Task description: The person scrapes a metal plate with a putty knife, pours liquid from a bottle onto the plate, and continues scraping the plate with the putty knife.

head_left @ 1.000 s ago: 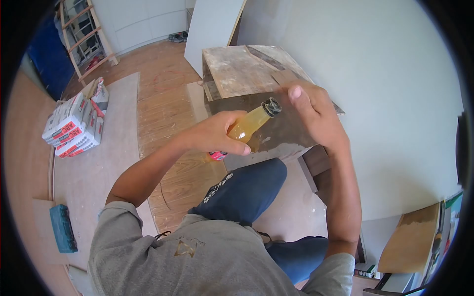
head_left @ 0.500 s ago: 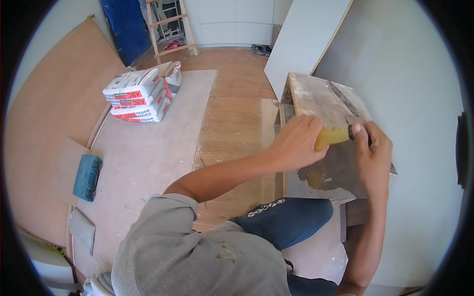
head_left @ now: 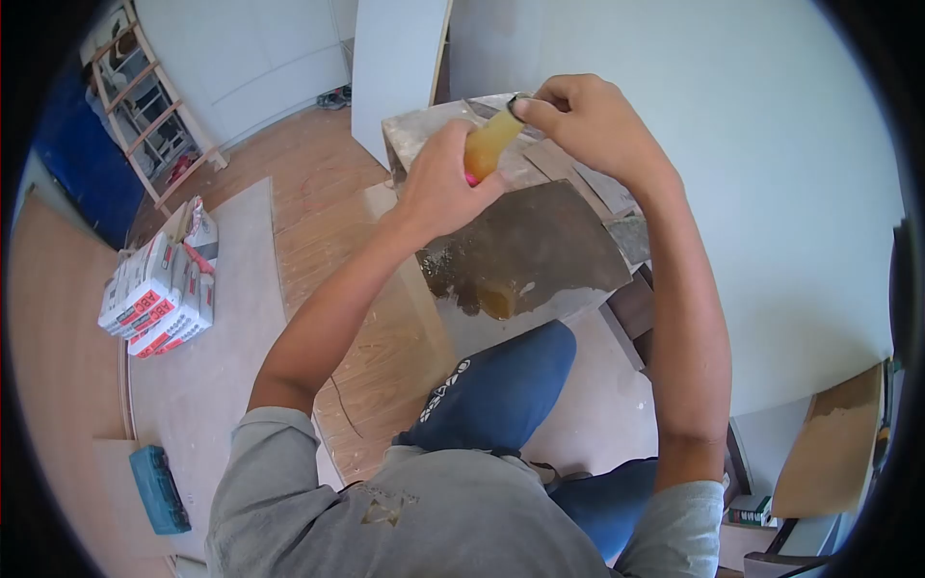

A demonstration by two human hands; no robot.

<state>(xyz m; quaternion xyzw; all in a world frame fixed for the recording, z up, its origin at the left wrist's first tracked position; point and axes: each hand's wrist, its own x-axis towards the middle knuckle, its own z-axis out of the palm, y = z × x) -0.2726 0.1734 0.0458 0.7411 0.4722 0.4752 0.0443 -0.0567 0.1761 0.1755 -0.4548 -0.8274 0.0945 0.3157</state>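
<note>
My left hand [head_left: 445, 183] is wrapped around a yellowish, see-through bottle [head_left: 493, 140], held tilted with its dark-rimmed end up to the right. Fingers of my right hand [head_left: 599, 120] pinch that dark rim [head_left: 517, 107]. A small pink spot shows on the bottle by my left thumb. Beneath both hands lies a flat dark panel [head_left: 568, 236] on a low worktop, wet and shiny along its left side. An amber puddle [head_left: 498, 301] sits near its front edge, beside a paler grey strip.
My bent knee [head_left: 511, 385] is close to the worktop's front. Stacked white and red bags [head_left: 159, 294] and a teal case [head_left: 159, 489] stand at the left. A wooden ladder [head_left: 154, 106] is at the back left; a white board [head_left: 395, 77] leans behind the worktop.
My view has swung right, so the room shifts left. The bottle has gone from nearly level to steeply tilted, its dark end higher. Both hands remain on it.
</note>
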